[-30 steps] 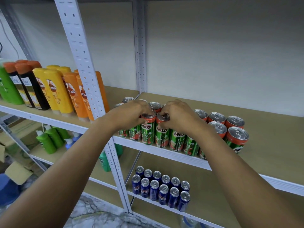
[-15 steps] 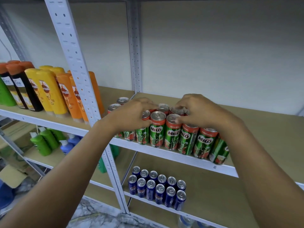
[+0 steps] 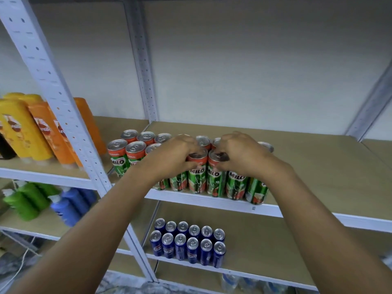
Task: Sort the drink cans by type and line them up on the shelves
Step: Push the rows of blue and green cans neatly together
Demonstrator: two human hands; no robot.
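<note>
Centre frame, left hand point(image 3: 180, 154) and right hand point(image 3: 239, 154) pinch Milo cans point(image 3: 198, 172) at the shelf edge point(image 3: 212, 201); a hard nudge could tip one off.

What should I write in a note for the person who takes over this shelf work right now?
Left hand: grips the top of a green can in the front row.
Right hand: grips the top of the next green can.
Green cans: two rows at the front edge of the middle shelf, upright, close together.
Blue cans: lower shelf, two neat rows.
Done: both types are on separate shelves.
Left: probably release both cans and straighten the green front row; its right end is hidden by the arm.
</note>
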